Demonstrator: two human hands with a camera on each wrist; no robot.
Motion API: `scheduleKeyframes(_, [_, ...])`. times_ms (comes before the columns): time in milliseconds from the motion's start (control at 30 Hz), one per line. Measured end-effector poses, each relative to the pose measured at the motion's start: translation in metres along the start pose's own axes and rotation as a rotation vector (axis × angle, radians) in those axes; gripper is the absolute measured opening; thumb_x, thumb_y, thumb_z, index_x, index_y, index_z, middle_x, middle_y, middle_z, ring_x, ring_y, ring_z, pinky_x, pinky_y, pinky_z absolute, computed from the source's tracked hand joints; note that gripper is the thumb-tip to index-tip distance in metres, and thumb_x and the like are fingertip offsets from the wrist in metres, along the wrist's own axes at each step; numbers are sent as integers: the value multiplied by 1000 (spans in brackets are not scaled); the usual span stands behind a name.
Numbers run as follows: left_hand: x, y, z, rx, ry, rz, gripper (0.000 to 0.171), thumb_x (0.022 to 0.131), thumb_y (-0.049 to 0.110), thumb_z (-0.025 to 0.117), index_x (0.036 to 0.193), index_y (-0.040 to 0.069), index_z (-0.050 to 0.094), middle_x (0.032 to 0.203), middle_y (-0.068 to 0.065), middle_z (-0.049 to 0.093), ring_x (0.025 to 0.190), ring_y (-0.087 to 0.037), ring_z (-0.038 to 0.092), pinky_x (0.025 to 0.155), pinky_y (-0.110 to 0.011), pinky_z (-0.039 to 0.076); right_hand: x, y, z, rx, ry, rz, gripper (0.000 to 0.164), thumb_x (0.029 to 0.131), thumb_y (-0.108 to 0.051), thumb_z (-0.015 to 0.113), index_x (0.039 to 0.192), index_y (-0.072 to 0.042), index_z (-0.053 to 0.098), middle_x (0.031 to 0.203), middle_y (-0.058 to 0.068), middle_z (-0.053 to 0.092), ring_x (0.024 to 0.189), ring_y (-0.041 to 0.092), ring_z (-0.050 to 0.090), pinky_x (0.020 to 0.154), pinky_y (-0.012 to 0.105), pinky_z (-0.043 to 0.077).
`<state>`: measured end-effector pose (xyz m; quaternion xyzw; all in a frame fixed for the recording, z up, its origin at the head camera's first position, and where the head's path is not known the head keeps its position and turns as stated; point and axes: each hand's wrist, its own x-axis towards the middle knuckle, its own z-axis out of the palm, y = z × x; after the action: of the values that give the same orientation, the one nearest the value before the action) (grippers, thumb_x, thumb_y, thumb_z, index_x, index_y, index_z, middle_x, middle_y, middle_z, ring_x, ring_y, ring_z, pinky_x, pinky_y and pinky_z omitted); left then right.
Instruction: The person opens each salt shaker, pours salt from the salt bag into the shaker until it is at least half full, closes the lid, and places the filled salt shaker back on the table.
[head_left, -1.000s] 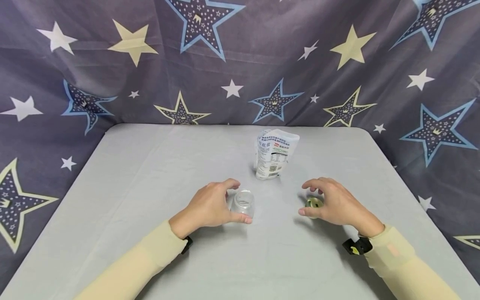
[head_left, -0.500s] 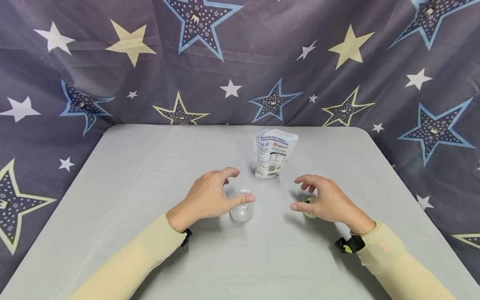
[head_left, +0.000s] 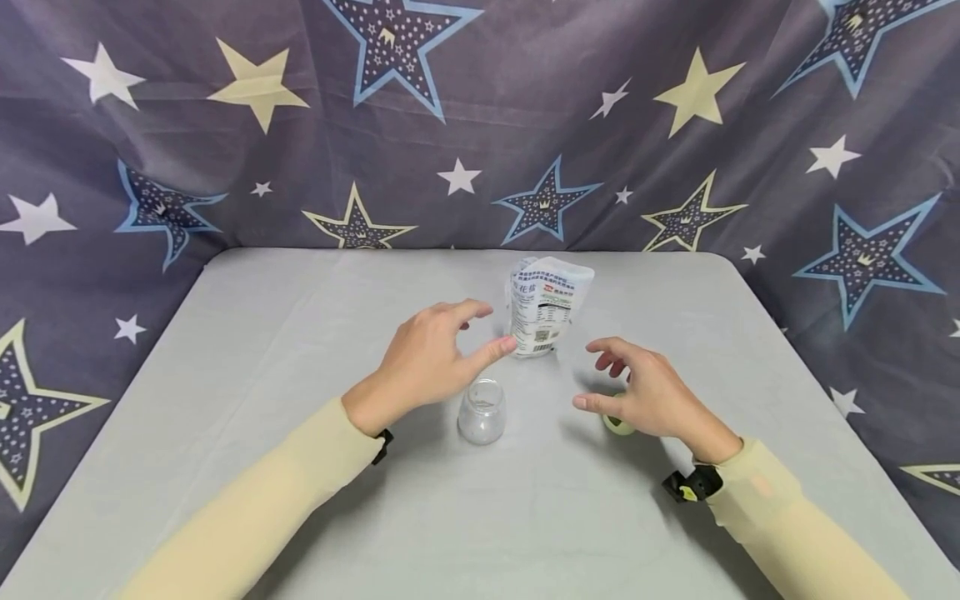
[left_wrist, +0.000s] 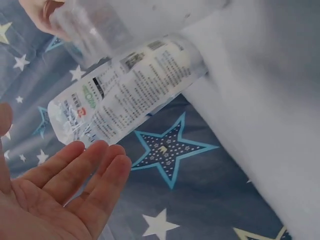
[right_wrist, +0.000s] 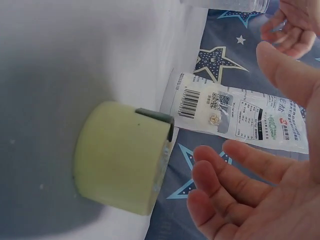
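Observation:
My left hand [head_left: 431, 354], thumb and fingers spread apart, is above and behind a clear glass jar [head_left: 482, 421] and holds nothing. Just beyond its fingertips a white printed bag of salt [head_left: 551, 304] stands on the table, its top leaning right. My right hand [head_left: 648, 392] hovers with bent, parted fingers over a small light green cylinder [head_left: 617, 427], which it partly hides in the head view. Seen from the right wrist, that green cylinder [right_wrist: 122, 157] has a dark green piece at its upper edge, and the fingers are apart from it. The jar's mouth faces up, uncovered.
A grey cloth covers the table [head_left: 300, 517]. Behind and around it hangs a dark curtain [head_left: 420, 150] with a star pattern. Both sleeved wrists carry black straps.
The left hand has lifted off from around the jar and moved forward toward the salt bag. The right hand has shifted slightly left and forward. The jar, bag and green cylinder stay in place.

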<state>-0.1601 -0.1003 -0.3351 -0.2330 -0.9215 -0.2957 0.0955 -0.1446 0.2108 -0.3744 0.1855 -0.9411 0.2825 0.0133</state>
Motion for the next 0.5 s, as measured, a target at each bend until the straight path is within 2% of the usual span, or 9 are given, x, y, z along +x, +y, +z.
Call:
scheduleKeyframes(233, [20,12,-7,33,21,68,63,94,57,67,138,12,64,136,-6,66,123,-28,61,98,-49,50,4,-3,1,5,15,10,72,78,-42,90,134,-9,61,109,11,70,95,30,65,77,40,50])
scheduleKeyframes(500, [43,22,-13,72,33,100,62,93,55,71,140,15,62,134,-1,67,119,-26,59,91,-49,52,10,-4,1,30,43,25,73,78,-38,91,137,-10,58,113,13,69,97,32,64,78,42,50])
